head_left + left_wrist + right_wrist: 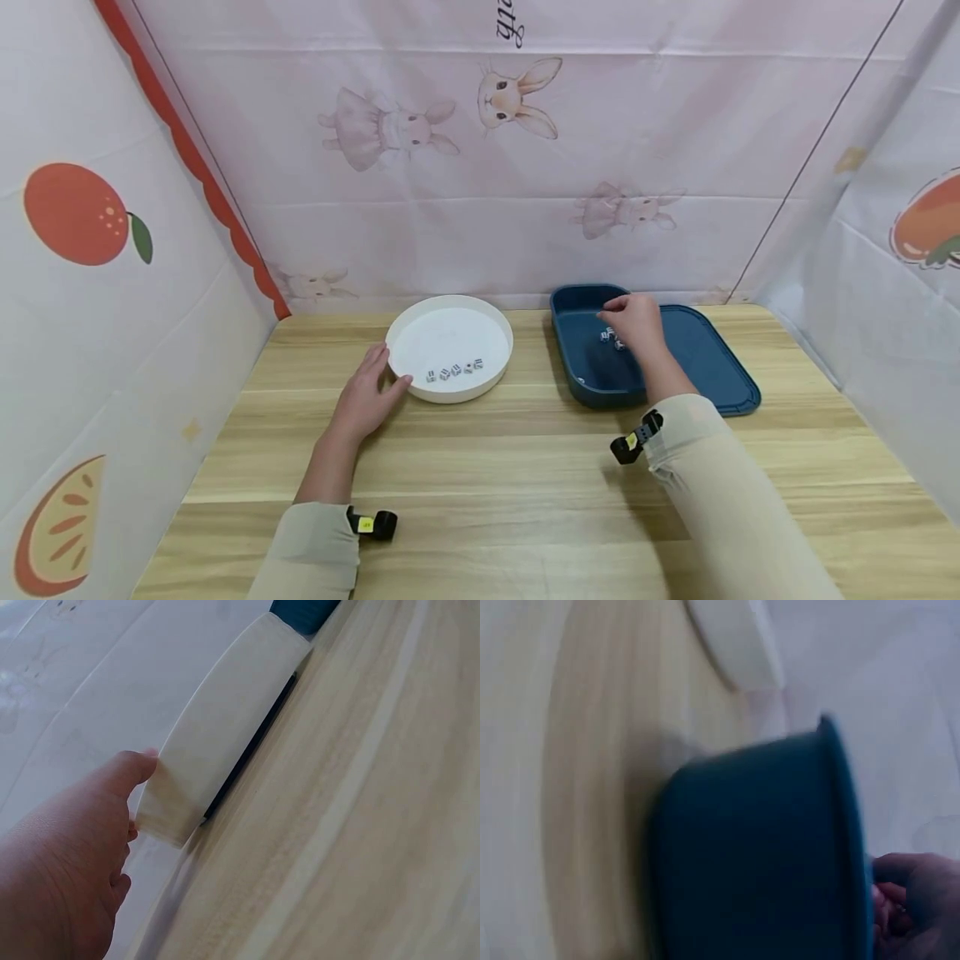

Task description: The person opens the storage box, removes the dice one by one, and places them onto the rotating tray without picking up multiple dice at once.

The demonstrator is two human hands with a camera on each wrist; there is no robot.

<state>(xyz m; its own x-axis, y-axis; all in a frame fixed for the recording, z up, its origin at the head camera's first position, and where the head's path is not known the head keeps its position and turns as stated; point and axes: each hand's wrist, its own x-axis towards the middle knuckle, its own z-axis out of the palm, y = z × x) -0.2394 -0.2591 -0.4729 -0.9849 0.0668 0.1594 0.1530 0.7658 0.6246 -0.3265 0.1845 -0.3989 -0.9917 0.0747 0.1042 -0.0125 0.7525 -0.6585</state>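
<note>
Several small white dice with dark marks (pixel 456 370) lie in a row inside the round white tray (pixel 450 397), near its front wall. My left hand (pixel 366 396) rests against the tray's left side, thumb and fingers spread along the rim; the left wrist view has the thumb on the rim too. Over the deep blue container (pixel 592 398) hovers my right hand (pixel 637 325), its thumb and fingertips close together. More dice (pixel 605 336) sit on the container floor below it. I cannot tell whether those fingertips hold a die. In the right wrist view the container's wall hides part of the hand.
A flat blue lid (pixel 701 358) lies on the wooden table (pixel 480 483), right beside the container. Behind the tray and container rises a pink fabric wall (pixel 480 242) printed with rabbits. White fabric walls with fruit prints flank the table on both sides.
</note>
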